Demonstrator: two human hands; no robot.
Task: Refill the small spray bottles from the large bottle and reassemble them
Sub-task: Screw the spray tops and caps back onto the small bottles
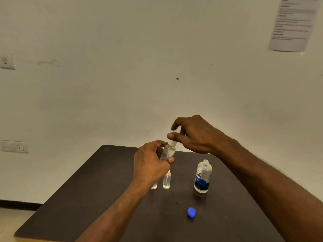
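My left hand point(151, 163) grips a small clear spray bottle point(168, 151), held tilted above the dark table point(87, 198). My right hand point(192, 135) pinches the white spray head point(173, 143) at that bottle's neck between thumb and forefinger. Below, a second small bottle point(166, 180) with a pinkish top stands upright. A third small bottle point(154, 186) is mostly hidden behind my left wrist. The large bottle point(202, 177) with a blue label stands uncapped to the right. Its blue cap point(191, 212) lies on the table nearer to me.
The table stands against a pale wall. A printed sheet point(293, 25) hangs on the wall at the upper right. Wall sockets point(14, 147) sit at the left. The floor shows past the table's left edge.
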